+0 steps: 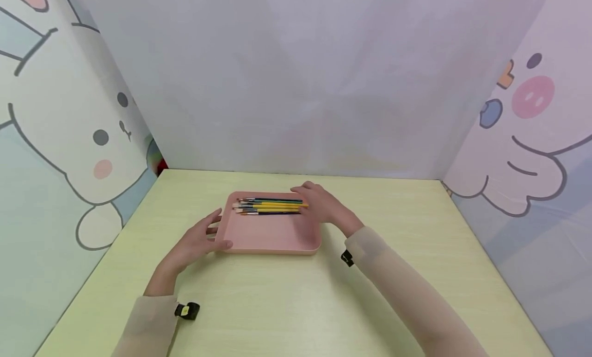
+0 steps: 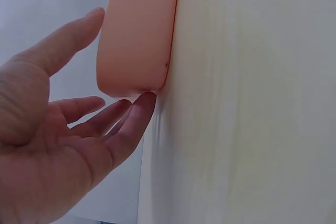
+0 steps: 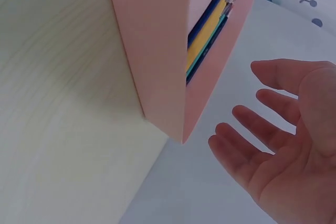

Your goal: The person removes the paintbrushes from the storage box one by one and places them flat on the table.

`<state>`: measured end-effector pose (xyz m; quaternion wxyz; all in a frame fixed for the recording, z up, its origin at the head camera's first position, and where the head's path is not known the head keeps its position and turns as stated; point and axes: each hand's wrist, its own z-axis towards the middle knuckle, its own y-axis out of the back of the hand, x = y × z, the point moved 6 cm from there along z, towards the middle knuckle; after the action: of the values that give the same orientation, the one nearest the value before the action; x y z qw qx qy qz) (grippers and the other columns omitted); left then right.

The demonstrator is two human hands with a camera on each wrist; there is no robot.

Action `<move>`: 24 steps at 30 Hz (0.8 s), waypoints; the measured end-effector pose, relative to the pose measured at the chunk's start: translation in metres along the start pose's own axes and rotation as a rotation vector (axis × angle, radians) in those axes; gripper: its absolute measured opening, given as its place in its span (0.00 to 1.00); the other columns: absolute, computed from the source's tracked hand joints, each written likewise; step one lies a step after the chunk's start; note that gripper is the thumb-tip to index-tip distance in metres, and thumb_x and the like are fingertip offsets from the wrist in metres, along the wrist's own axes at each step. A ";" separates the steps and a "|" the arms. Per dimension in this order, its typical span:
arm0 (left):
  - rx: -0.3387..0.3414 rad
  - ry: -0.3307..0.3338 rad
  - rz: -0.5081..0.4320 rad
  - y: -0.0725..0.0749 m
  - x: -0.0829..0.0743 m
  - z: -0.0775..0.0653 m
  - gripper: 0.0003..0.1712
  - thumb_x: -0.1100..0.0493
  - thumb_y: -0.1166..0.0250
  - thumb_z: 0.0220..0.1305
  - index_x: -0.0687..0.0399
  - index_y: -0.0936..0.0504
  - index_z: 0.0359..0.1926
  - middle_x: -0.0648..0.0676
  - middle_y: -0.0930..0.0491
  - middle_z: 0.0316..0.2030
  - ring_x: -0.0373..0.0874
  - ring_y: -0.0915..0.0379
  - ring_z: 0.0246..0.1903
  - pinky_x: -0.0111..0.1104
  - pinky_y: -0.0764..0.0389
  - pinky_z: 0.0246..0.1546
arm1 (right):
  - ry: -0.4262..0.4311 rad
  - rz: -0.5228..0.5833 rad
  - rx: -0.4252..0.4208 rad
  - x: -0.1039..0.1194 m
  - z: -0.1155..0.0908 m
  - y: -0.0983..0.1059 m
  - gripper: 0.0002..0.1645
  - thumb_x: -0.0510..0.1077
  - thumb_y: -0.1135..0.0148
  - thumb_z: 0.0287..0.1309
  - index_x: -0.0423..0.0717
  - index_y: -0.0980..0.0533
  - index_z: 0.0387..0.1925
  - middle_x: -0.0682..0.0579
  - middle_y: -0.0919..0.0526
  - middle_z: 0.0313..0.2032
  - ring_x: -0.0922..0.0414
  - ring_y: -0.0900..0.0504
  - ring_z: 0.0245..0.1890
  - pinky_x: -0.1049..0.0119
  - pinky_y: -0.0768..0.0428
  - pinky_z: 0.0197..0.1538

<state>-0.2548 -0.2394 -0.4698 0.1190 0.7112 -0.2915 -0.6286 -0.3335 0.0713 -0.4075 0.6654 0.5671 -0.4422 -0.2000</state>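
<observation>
A pink rectangular tray (image 1: 270,235) sits on the table. Several paintbrushes (image 1: 273,205) with yellow, dark blue and green handles lie side by side along its far half, bristles to the left. At the tray's left end is my left hand (image 1: 196,241), its thumb by the near corner's rim; in the left wrist view its loosely spread fingertips (image 2: 147,98) touch the end wall. My right hand (image 1: 324,203) hovers over the far right corner. Seen from the right wrist, that hand (image 3: 278,145) has its fingers spread, apart from the tray, holding nothing.
The pale yellow table (image 1: 277,305) extends around the tray on all sides. A plain whitish cloth (image 1: 296,90) hangs behind it. Cartoon-printed curtains (image 1: 83,120) stand along the left and right edges.
</observation>
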 end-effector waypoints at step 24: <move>0.034 -0.015 -0.044 -0.001 0.009 -0.002 0.58 0.49 0.24 0.67 0.51 0.50 0.86 0.66 0.38 0.78 0.68 0.37 0.74 0.60 0.23 0.65 | -0.091 -0.048 0.103 0.026 0.043 -0.027 0.29 0.44 0.35 0.74 0.53 0.25 0.73 0.48 0.20 0.62 0.54 0.22 0.56 0.51 0.19 0.60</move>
<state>-0.2525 -0.2445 -0.4777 0.0908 0.7145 -0.2873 -0.6314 -0.3482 0.0187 -0.4247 0.6097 0.6014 -0.4680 -0.2181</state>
